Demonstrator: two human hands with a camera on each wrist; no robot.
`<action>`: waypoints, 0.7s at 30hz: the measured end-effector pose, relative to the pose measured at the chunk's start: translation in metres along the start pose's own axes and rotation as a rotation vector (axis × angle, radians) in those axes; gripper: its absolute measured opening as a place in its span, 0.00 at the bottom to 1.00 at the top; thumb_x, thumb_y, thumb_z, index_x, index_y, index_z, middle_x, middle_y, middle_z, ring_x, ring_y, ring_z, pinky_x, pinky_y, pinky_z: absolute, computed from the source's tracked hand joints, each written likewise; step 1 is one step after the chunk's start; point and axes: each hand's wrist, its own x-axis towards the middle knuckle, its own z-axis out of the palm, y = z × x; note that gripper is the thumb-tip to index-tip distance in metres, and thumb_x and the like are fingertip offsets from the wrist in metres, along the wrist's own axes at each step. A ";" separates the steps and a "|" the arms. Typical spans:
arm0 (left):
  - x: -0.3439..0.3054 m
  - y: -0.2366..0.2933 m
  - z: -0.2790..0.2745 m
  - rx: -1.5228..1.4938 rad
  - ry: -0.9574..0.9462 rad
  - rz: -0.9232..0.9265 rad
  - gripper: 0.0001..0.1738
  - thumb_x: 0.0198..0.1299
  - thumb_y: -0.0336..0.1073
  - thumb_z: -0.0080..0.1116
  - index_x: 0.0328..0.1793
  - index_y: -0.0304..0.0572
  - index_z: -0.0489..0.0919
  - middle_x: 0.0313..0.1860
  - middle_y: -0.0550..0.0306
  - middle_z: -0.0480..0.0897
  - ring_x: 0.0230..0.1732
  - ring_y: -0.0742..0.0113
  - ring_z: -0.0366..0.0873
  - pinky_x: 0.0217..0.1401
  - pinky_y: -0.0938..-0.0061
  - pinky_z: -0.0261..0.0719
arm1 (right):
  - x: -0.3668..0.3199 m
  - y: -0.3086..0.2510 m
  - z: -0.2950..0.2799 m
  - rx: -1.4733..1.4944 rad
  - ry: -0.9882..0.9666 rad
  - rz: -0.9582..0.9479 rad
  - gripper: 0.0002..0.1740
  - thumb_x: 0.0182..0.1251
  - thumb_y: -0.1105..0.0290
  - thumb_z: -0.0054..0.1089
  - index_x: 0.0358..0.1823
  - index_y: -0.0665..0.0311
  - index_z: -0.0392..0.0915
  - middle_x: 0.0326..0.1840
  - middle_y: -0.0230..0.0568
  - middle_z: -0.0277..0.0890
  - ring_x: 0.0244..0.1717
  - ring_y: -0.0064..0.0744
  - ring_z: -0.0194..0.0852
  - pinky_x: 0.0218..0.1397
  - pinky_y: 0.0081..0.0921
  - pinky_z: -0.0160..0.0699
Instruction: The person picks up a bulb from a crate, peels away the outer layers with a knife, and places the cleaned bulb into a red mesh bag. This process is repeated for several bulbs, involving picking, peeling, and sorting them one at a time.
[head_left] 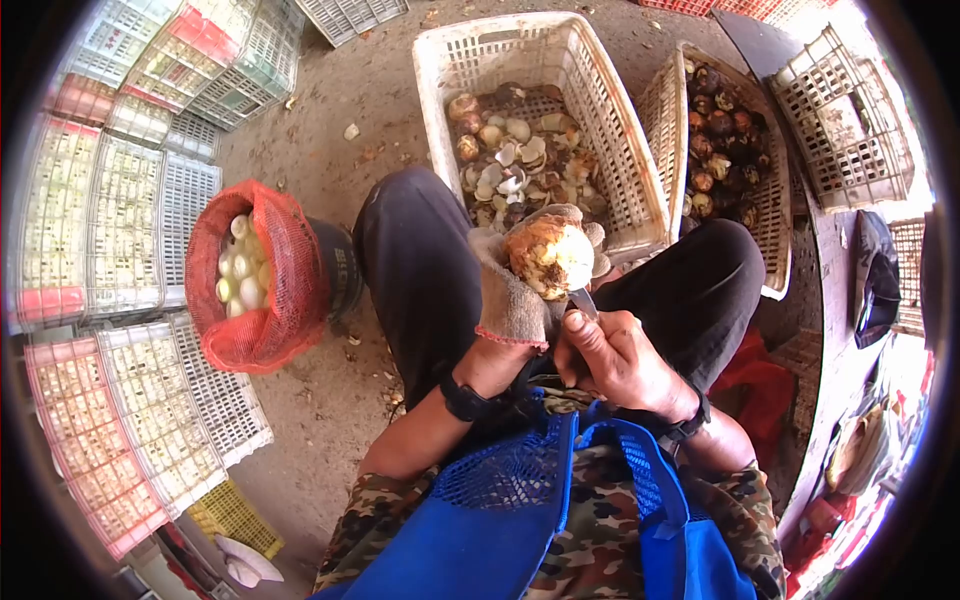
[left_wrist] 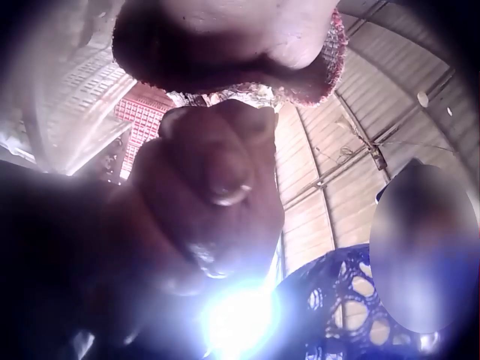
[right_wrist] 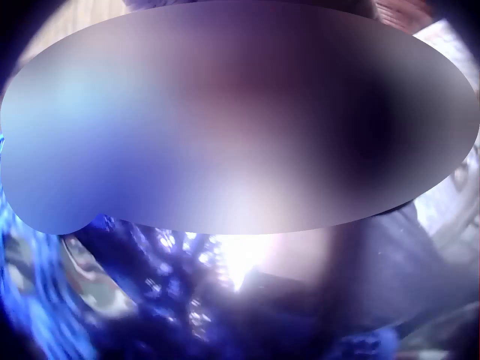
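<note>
My left hand (head_left: 512,300), in a grey knitted glove with a red-edged cuff, grips a round, partly peeled onion (head_left: 552,258) with brown patches on its pale flesh. Bare, my right hand (head_left: 628,362) holds a small knife (head_left: 582,301), its handle hidden in the fist and its short blade right at the onion's lower side. In the left wrist view, the curled fingers of the right hand (left_wrist: 217,180) show beneath the glove's cuff (left_wrist: 330,67). A blurred patch covers most of the right wrist view.
Before my knees stands a white crate (head_left: 625,150) with onions and peelings. Another crate (head_left: 660,105) of dark onions is at its right. On the left, a red mesh bag (head_left: 290,290) holds peeled onions beside a dark bucket (head_left: 338,265). Stacked crates (head_left: 130,420) line the far left.
</note>
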 end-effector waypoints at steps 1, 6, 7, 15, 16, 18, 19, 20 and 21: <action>0.000 0.002 0.002 0.073 0.002 0.017 0.46 0.70 0.72 0.37 0.70 0.34 0.69 0.61 0.37 0.81 0.57 0.45 0.84 0.66 0.45 0.80 | 0.001 0.003 0.000 -0.098 0.048 -0.074 0.26 0.84 0.54 0.45 0.32 0.69 0.76 0.20 0.39 0.76 0.16 0.30 0.73 0.21 0.28 0.70; 0.006 -0.013 -0.009 -0.097 0.022 -0.025 0.39 0.73 0.65 0.39 0.68 0.34 0.71 0.58 0.38 0.82 0.56 0.46 0.84 0.65 0.43 0.81 | 0.004 0.009 -0.004 -0.571 0.246 -0.460 0.09 0.71 0.74 0.60 0.34 0.70 0.72 0.25 0.58 0.74 0.28 0.62 0.76 0.29 0.45 0.74; 0.009 -0.012 -0.014 -0.309 -0.010 -0.084 0.39 0.74 0.65 0.39 0.67 0.33 0.72 0.58 0.38 0.82 0.55 0.46 0.84 0.65 0.44 0.81 | 0.003 0.007 -0.008 -0.589 0.242 -0.462 0.09 0.71 0.73 0.60 0.34 0.70 0.72 0.26 0.58 0.74 0.28 0.61 0.76 0.30 0.45 0.74; 0.011 -0.011 -0.024 0.188 -0.063 0.142 0.34 0.67 0.59 0.59 0.62 0.33 0.75 0.54 0.50 0.83 0.52 0.65 0.83 0.61 0.70 0.82 | -0.003 -0.023 -0.019 -0.431 0.462 -0.434 0.24 0.66 0.54 0.72 0.46 0.71 0.81 0.33 0.39 0.81 0.32 0.27 0.74 0.36 0.30 0.74; 0.011 -0.013 -0.025 0.283 -0.058 0.171 0.31 0.65 0.53 0.63 0.62 0.34 0.75 0.54 0.51 0.83 0.53 0.66 0.82 0.61 0.71 0.81 | 0.000 -0.024 -0.021 -0.435 0.427 -0.452 0.24 0.62 0.55 0.76 0.44 0.71 0.81 0.32 0.37 0.80 0.29 0.26 0.70 0.34 0.24 0.70; 0.008 -0.017 -0.026 0.369 -0.030 0.183 0.29 0.59 0.42 0.71 0.62 0.35 0.76 0.56 0.54 0.82 0.54 0.69 0.81 0.61 0.73 0.80 | -0.003 -0.035 -0.014 -0.534 0.380 -0.405 0.19 0.60 0.62 0.78 0.43 0.69 0.81 0.32 0.38 0.81 0.29 0.26 0.74 0.34 0.25 0.73; 0.005 -0.016 -0.025 0.404 -0.011 0.194 0.30 0.56 0.37 0.75 0.62 0.35 0.76 0.56 0.55 0.81 0.54 0.70 0.80 0.61 0.74 0.79 | -0.002 -0.033 -0.010 -0.557 0.406 -0.437 0.18 0.58 0.65 0.78 0.43 0.67 0.81 0.32 0.38 0.81 0.29 0.28 0.76 0.34 0.26 0.75; 0.004 -0.014 -0.024 0.454 -0.047 0.316 0.30 0.55 0.35 0.76 0.62 0.35 0.76 0.56 0.55 0.81 0.54 0.70 0.80 0.61 0.74 0.80 | 0.002 -0.027 -0.006 -0.583 0.438 -0.468 0.16 0.56 0.68 0.78 0.43 0.65 0.81 0.33 0.39 0.81 0.29 0.29 0.78 0.35 0.27 0.76; 0.002 -0.011 -0.021 0.500 -0.008 0.264 0.29 0.56 0.36 0.75 0.61 0.34 0.76 0.54 0.54 0.82 0.53 0.69 0.81 0.60 0.73 0.80 | 0.005 -0.021 -0.003 -0.609 0.472 -0.499 0.16 0.54 0.70 0.77 0.42 0.63 0.81 0.34 0.39 0.82 0.29 0.31 0.80 0.35 0.28 0.78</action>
